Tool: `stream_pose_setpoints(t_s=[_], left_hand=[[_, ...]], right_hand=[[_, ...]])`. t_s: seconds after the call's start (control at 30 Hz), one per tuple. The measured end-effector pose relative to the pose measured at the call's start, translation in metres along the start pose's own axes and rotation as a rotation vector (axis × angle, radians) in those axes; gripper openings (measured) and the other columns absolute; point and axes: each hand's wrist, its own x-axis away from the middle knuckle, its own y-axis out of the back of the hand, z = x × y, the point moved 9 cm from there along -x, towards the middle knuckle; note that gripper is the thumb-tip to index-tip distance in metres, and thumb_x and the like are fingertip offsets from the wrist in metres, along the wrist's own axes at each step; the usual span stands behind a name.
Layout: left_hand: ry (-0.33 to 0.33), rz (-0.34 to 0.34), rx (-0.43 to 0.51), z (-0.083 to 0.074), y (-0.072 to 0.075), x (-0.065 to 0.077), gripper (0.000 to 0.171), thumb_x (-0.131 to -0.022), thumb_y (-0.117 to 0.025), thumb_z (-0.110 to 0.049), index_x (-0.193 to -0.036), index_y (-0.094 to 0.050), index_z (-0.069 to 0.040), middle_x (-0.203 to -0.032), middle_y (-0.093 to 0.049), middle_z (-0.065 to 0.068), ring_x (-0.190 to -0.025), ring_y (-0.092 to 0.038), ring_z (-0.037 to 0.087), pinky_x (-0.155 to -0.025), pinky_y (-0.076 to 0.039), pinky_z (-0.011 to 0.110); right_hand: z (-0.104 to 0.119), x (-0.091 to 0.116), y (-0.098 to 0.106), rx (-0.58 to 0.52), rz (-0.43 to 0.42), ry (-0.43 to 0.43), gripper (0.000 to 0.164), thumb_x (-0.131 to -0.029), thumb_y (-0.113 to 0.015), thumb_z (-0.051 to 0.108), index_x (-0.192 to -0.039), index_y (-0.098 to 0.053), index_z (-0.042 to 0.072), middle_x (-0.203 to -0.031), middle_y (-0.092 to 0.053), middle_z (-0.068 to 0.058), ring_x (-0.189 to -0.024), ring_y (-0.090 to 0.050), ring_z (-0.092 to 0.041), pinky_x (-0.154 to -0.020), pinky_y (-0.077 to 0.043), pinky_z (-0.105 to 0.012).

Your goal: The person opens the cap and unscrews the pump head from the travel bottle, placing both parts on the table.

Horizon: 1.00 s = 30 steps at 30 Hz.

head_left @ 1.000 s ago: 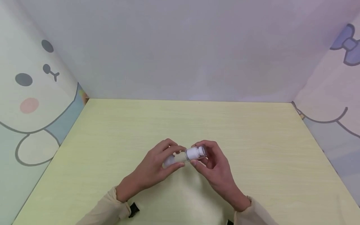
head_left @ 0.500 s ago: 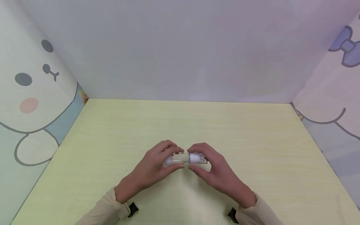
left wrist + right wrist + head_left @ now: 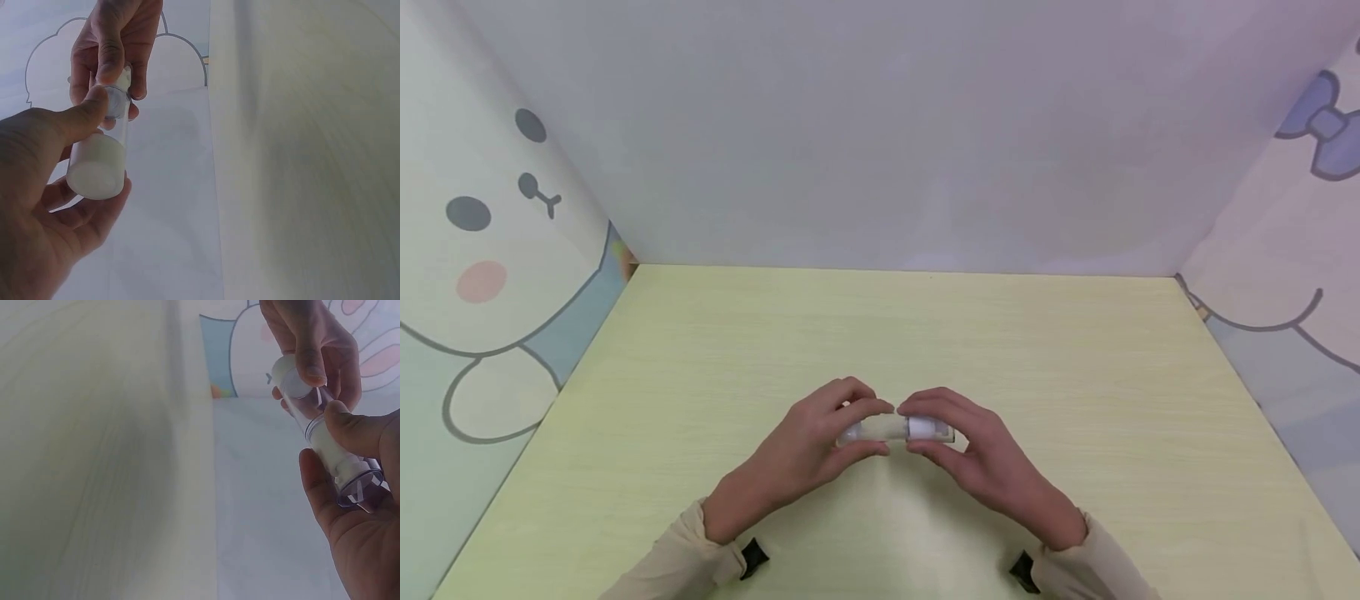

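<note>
A slim clear pump bottle [image 3: 882,427] is held level between my two hands, over the near middle of the table. My left hand [image 3: 808,437] grips its left part, thumb below and fingers above in the head view; a white base [image 3: 97,172] shows inside the clear wall there. Around the right end, my right hand [image 3: 973,437] pinches the bottle between thumb and fingers. That end carries a white collar and pump head under a clear cap [image 3: 361,486]. In both wrist views the two thumbs lie close together along the bottle.
The pale wooden table [image 3: 760,333] spreads out around the hands. A plain light wall [image 3: 880,142] stands behind it, with cartoon-printed panels [image 3: 482,250] at the sides. Small black pieces [image 3: 754,558] stick out by both sleeve cuffs.
The bottle has gone from tilted, right end raised, to level, and sits slightly lower in view. My right hand has shifted its fingers over the collar and cap; my left keeps its grip.
</note>
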Motion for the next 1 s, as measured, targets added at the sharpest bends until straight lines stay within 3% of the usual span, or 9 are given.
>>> stream_pose_setpoints(t_s=[0.17, 0.4, 0.63, 1.0], left_hand=[[0.000, 0.015, 0.005, 0.000, 0.000, 0.000, 0.037, -0.088, -0.085, -0.030, -0.121, -0.073, -0.019, -0.113, -0.063, -0.004, -0.095, -0.060, 0.008, -0.077, -0.054, 0.015], [0.009, 0.006, 0.035, 0.003, 0.000, 0.001, 0.037, -0.088, -0.085, -0.031, -0.120, -0.072, -0.018, -0.113, -0.065, -0.003, -0.096, -0.061, 0.008, -0.077, -0.055, 0.015], [0.031, 0.048, 0.035, 0.005, -0.005, 0.001, 0.040, -0.088, -0.085, -0.031, -0.121, -0.069, -0.016, -0.112, -0.064, -0.002, -0.095, -0.059, 0.008, -0.077, -0.055, 0.018], [0.044, 0.103, 0.008, 0.006, -0.013, 0.002, 0.041, -0.090, -0.084, -0.031, -0.126, -0.069, -0.019, -0.113, -0.062, -0.004, -0.093, -0.061, 0.009, -0.078, -0.054, 0.018]], right_hand=[[-0.003, 0.000, 0.000, -0.032, 0.031, -0.046, 0.042, -0.093, -0.078, 0.009, -0.131, -0.067, 0.023, -0.125, -0.069, 0.004, -0.111, -0.067, -0.010, -0.090, -0.059, -0.023], [-0.003, 0.000, 0.000, -0.034, 0.031, -0.040, 0.043, -0.092, -0.078, 0.008, -0.131, -0.067, 0.023, -0.124, -0.071, -0.002, -0.111, -0.067, -0.011, -0.088, -0.059, -0.023], [-0.008, 0.001, -0.003, -0.011, 0.043, -0.093, 0.043, -0.091, -0.081, 0.010, -0.129, -0.065, 0.023, -0.126, -0.066, 0.006, -0.106, -0.064, -0.008, -0.083, -0.059, -0.023], [-0.014, 0.004, -0.006, -0.106, 0.060, -0.191, 0.038, -0.093, -0.080, 0.015, -0.123, -0.057, 0.023, -0.123, -0.061, 0.006, -0.102, -0.062, -0.011, -0.078, -0.059, -0.025]])
